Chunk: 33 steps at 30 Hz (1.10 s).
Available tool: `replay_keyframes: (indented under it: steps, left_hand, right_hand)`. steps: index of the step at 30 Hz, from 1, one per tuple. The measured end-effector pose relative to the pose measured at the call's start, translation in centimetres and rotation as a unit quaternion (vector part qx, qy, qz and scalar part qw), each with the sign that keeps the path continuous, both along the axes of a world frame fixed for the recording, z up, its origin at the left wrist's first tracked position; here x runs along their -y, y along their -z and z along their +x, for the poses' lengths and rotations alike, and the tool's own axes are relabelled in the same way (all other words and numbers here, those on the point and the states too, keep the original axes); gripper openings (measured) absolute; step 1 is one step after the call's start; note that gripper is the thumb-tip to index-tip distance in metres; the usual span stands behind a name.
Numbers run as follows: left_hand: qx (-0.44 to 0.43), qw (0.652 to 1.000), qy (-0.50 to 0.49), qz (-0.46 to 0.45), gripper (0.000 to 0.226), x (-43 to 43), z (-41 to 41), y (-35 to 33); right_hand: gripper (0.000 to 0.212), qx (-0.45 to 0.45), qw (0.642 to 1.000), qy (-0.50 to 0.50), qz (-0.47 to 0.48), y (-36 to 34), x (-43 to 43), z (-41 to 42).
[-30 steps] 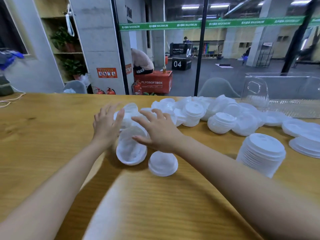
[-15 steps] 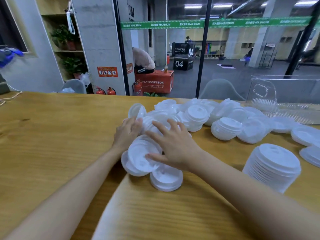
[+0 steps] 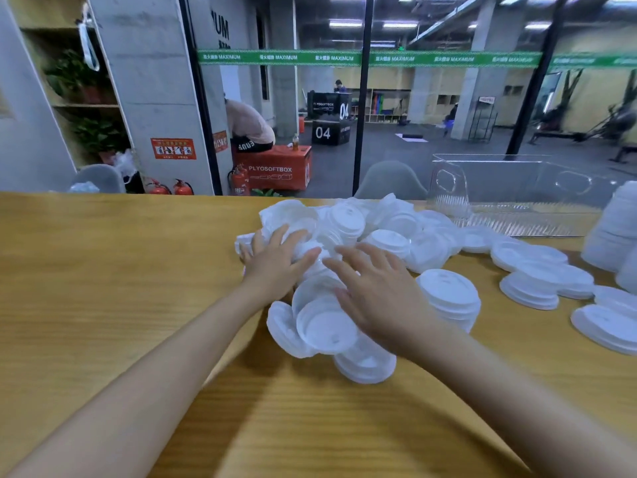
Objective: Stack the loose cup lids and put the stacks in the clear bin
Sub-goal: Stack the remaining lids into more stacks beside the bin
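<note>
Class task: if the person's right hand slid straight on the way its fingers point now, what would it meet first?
The right hand points up-left toward the left hand. It would probably first push loose lids between them, then that hand; depth is uncertain.

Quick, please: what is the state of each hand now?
Left hand: open, flat on the loose lids.
Right hand: open, fingers spread over lids, gripping nothing.

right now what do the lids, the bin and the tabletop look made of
Lids: thin white plastic, matte, slightly translucent rims, moulded ridges. Clear bin: rigid transparent plastic, glossy, ribbed base, the room visible through it. Tabletop: wood or wood-look laminate, smooth satin finish with visible grain; which one is unclear.
</note>
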<state>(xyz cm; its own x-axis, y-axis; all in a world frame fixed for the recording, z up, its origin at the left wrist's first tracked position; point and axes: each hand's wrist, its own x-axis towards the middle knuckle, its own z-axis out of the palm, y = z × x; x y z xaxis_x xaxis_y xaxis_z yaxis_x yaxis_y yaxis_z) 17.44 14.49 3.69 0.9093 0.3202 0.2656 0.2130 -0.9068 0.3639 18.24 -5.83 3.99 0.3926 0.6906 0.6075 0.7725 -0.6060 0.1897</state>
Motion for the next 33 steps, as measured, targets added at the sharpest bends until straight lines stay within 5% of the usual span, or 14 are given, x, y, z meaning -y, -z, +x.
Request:
replay_keyframes:
  steps: [4,10,17,22,26,29,33]
  left_hand:
    - [-0.034,0.999,-0.023,0.031,0.058,0.1,-1.2,-1.0]
    - [-0.041,0.998,0.042,-0.032,0.065,1.4,-3.5,0.1]
    - [0.006,0.998,0.067,0.007,0.063,2.5,-3.8,1.1]
    - [0.046,0.997,0.065,0.007,0.07,3.9,-5.1,0.4]
    - [0.119,0.983,0.136,-0.013,0.061,7.4,-6.9,0.1]
    - [0.048,0.982,0.182,0.032,0.083,10.3,-8.1,0.4]
    - [0.021,0.97,0.191,0.15,0.088,11.2,-7.9,1.9]
  right_hand:
    - [0.052,-0.021,0.992,-0.111,-0.06,1.0,1.5,-2.9]
    - [0.044,0.052,0.986,-0.027,-0.157,3.0,2.4,-1.1]
    - [0.055,0.041,0.997,-0.067,0.02,0.9,6.4,-1.7]
    - [0.065,-0.072,0.988,-0.014,0.139,0.5,11.5,-0.3]
    - [0.103,-0.258,0.947,-0.011,0.191,1.4,13.5,0.6]
    - [0.123,-0.39,0.898,-0.024,0.204,2.2,13.6,1.1]
    - [0.137,-0.446,0.87,-0.043,0.206,3.0,13.3,1.8]
